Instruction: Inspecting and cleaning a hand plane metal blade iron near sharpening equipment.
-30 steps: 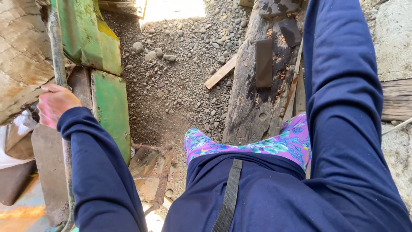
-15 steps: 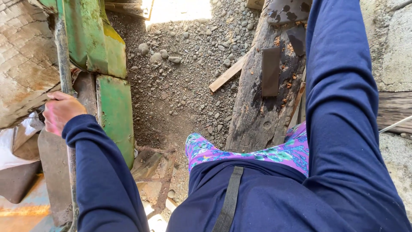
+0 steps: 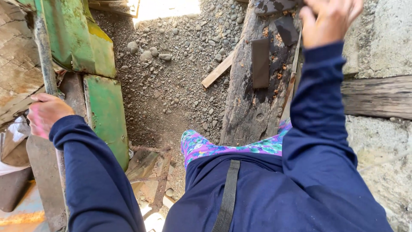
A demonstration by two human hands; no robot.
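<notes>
Fingers of the left hand (image 3: 45, 114) were closed around a thin rusty metal rod (image 3: 43, 51) beside the green metal panel (image 3: 105, 116). The right hand (image 3: 330, 21) was lifted over the dark weathered log (image 3: 253, 111), fingers loosely apart, holding nothing. Gravel ground (image 3: 171, 73) lay below; nothing else looked handled yet.

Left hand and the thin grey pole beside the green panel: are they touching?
Touching. The head view shows the left hand closed around the thin grey pole, fingers wrapped over it with no gap, next to the green panel.
</notes>
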